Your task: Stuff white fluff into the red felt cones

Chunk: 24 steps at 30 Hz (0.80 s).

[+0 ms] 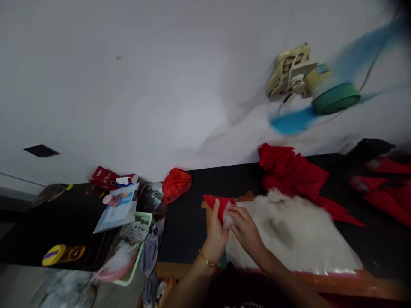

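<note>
A left hand (218, 226) grips a red fabric cone (214, 201) above the black table (183, 239), between its near and far edges; the right hand (245, 225) pinches white stuffing (228, 216) at the cone's open end.

A plain pale wall (160, 77) fills the upper view, lit brightest near its middle and dimmer outward. A dark four-sided patch (41, 150) marks its lower left. A blue-bladed fan (335, 98) is mounted at right, shadows (236, 117) beside it. Below stand a black-topped desk (180, 239) and grey floor (16, 284).
</note>
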Available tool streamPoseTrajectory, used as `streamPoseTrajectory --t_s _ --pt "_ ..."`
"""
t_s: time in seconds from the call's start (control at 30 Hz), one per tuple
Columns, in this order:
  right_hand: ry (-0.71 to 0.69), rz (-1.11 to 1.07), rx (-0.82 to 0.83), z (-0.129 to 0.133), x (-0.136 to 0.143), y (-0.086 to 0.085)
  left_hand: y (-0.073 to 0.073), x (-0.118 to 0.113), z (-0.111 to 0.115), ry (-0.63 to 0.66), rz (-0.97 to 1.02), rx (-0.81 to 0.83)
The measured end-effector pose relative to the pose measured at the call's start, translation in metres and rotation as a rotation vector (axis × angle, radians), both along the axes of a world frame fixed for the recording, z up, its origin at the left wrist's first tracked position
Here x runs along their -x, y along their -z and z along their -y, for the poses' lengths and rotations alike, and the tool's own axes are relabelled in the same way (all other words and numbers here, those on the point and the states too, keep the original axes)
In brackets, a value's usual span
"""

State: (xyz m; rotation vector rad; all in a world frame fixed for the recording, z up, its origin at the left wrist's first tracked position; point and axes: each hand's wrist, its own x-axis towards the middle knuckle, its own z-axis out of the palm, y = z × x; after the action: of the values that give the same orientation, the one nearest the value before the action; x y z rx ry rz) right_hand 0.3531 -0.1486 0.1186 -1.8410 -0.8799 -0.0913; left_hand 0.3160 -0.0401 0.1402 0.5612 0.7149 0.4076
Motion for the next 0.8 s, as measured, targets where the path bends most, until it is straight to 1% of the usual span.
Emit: streamPoseTrajectory --t_s 0.1,0.17,0.27,0.37,0.43,0.53,0.6,0.67,0.73,0.8 --pt "0.005 0.066 -0.026 0.001 -0.014 0.001 -0.008 0.001 0.01 0.034 0.046 -0.14" --pt "-0.075 0.054 -0.028 0.003 -0.019 -0.004 -0.012 0.004 0.012 0.075 0.043 -0.244" --pt "-0.208 -0.022 -0.023 0.005 -0.017 -0.012 -0.019 0.012 0.011 0.178 0.003 -0.362" --pt "-0.289 -0.095 0.001 0.007 -0.013 -0.015 -0.028 0.021 0.013 0.271 -0.002 -0.485" --pt "-0.317 -0.111 0.008 0.012 -0.013 -0.017 -0.032 0.026 0.014 0.294 0.002 -0.52" --pt "-0.283 -0.065 -0.027 0.02 -0.014 -0.022 -0.038 0.028 0.007 0.266 -0.006 -0.479" --pt "-0.264 0.007 -0.06 0.021 -0.011 -0.027 -0.044 0.027 -0.001 0.191 -0.006 -0.448" --pt "-0.288 0.094 -0.09 0.017 -0.005 -0.031 -0.053 0.026 -0.007 0.1 0.025 -0.416" --pt "-0.326 0.154 -0.108 0.008 0.002 -0.031 -0.061 0.026 -0.006 0.044 0.065 -0.391" --pt "-0.29 0.143 -0.126 -0.003 0.01 -0.029 -0.067 0.027 0.004 0.027 0.079 -0.395"
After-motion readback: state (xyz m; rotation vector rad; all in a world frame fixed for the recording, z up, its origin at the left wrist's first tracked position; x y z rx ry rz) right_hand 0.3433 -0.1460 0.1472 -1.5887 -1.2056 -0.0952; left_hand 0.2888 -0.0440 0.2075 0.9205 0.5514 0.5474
